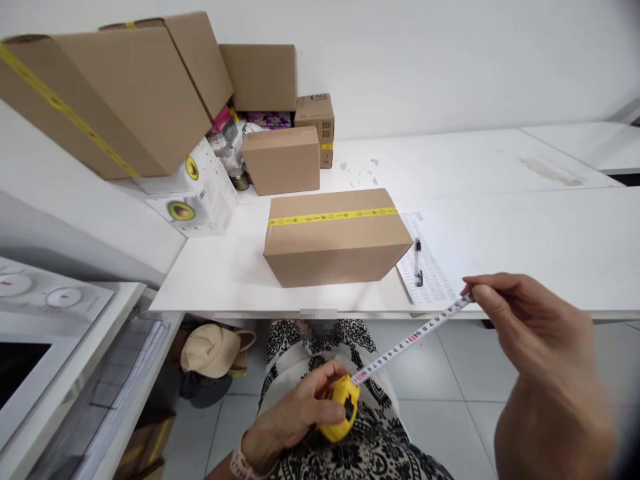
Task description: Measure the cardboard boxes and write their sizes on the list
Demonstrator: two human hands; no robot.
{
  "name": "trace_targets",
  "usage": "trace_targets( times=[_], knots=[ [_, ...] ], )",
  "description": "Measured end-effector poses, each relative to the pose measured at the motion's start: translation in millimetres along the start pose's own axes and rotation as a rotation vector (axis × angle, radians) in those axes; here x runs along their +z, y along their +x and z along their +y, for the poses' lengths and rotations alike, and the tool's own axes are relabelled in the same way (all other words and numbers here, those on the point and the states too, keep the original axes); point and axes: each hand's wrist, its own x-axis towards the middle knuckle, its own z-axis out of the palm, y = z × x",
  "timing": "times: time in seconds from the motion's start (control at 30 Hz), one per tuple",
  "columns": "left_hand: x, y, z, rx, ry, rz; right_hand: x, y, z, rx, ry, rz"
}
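Observation:
My left hand (pixel 295 417) is closed around a yellow tape measure case (pixel 344 408) held over my lap. Its white blade (pixel 413 338) runs up and to the right. My right hand (pixel 530 340) pinches the blade's end near the table's front edge. On the white table (pixel 525 240) ahead of me lies a closed cardboard box (pixel 334 237) sealed with yellow tape. Both hands are in front of that box and not touching it.
A printed sheet (pixel 425 270) with a black pen (pixel 418 263) lies right of the box. Several cardboard boxes (pixel 283 159) and white packages (pixel 197 193) are piled at the back left. A beige cap (pixel 210 350) sits under the table. A white shelf (pixel 60 313) stands at left.

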Motion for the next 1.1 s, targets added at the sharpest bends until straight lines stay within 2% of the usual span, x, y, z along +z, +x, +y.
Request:
trace_targets(
  times=[0.07,0.13,0.2,0.33,0.43,0.5,0.53,0.57,0.63,0.7,0.77,0.83,0.9,1.0,1.1],
  knots=[
    [-3.9,-3.0,3.4,0.007,0.048,0.034,11.7,-18.1,7.8,-0.021,0.034,-0.045],
    [-4.1,-0.7,8.5,0.05,0.093,0.077,33.0,-34.3,6.8,-0.083,0.078,-0.163],
    [-1.4,5.5,13.8,0.133,0.136,0.13,59.4,-49.2,-1.5,-0.135,0.124,-0.286],
    [6.9,17.3,23.4,0.346,0.197,0.185,100.0,-71.3,-22.2,-0.202,0.162,-0.41],
    [9.3,16.1,29.6,0.414,0.26,0.184,107.2,-78.1,-25.7,-0.228,0.2,-0.46],
    [5.8,10.4,35.0,0.444,0.326,0.24,104.1,-77.3,-18.8,-0.185,0.216,-0.407],
    [1.6,6.8,38.7,0.466,0.366,0.306,101.5,-75.1,-12.7,-0.144,0.211,-0.346],
    [-4.7,3.2,43.5,0.498,0.413,0.403,98.5,-71.5,-4.8,-0.095,0.192,-0.269],
    [-24.3,-2.3,56.6,0.597,0.538,0.677,92.1,-60.0,15.1,0.023,0.109,-0.075],
    [-52.2,-3.6,73.5,0.695,0.735,0.997,86.1,-43.4,38.4,0.142,0.001,0.126],
    [-83.8,0.1,91.3,0.722,1.01,1.246,81.1,-23.6,62.0,0.241,-0.089,0.239],
    [-112.5,8.0,106.8,0.66,1.242,1.313,78.1,-3.5,82.5,0.295,-0.168,0.244],
    [-133.6,18.4,117.9,0.576,1.384,1.283,77.6,14.3,98.3,0.302,-0.284,0.191],
    [-150.2,34.1,127.7,0.488,1.483,1.232,80.8,32.2,112.8,0.285,-0.477,0.08],
    [-157.1,45.0,133.8,0.451,1.538,1.19,86.6,39.4,121.1,0.308,-0.584,-0.053]
  ],
)
